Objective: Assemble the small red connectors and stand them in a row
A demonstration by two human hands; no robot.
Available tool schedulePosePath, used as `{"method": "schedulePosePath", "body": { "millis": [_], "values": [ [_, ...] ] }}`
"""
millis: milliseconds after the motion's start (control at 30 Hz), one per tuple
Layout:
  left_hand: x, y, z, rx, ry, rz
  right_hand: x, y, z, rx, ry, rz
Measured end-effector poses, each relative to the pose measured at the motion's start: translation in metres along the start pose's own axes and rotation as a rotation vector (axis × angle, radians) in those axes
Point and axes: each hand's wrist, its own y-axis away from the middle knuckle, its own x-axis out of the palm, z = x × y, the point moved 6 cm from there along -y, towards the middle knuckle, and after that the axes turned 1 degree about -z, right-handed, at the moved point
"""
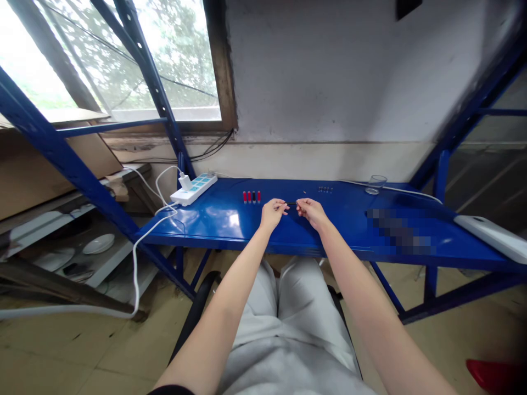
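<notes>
Between both hands, just above the blue table, is a thin black stick-like piece; its exact kind is too small to tell. My left hand pinches its left end, and my right hand pinches the right end. Beyond my left hand stands a short row of several small cylinders, mostly red with one dark, each with a pale end. Farther back, past my right hand, several tiny metallic pieces are lined up, with one small loose bit to their left.
A white power strip with a plugged-in charger and cable lies at the table's left end. A clear glass is at the back right. A blurred-out dark object and a white flat device lie on the right.
</notes>
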Motion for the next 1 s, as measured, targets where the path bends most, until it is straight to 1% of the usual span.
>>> {"method": "schedulePosePath", "body": {
  "millis": [267, 567, 700, 800, 867, 933, 1000],
  "values": [
    [0.003, -0.001, 0.003, 0.007, 0.012, 0.046, -0.002, -0.005, -0.004, -0.024, 0.013, -0.001],
    [0.004, 0.0, 0.002, 0.016, -0.021, 0.047, -0.001, -0.004, -0.003, -0.013, 0.02, -0.001],
    [0.005, -0.001, 0.0, 0.019, -0.066, 0.041, -0.002, -0.004, -0.002, -0.027, 0.022, -0.006],
    [0.005, -0.008, -0.002, 0.05, -0.131, 0.046, -0.002, -0.005, -0.002, -0.042, 0.026, -0.005],
    [0.006, -0.016, -0.004, 0.073, -0.184, 0.083, -0.002, -0.006, -0.002, -0.051, 0.02, 0.002],
    [0.007, -0.027, -0.01, 0.094, -0.261, 0.153, -0.001, -0.006, -0.001, -0.059, 0.006, 0.021],
    [0.006, -0.039, -0.023, 0.156, -0.398, 0.24, 0.001, -0.004, 0.0, -0.068, -0.008, 0.05]
  ]
}}
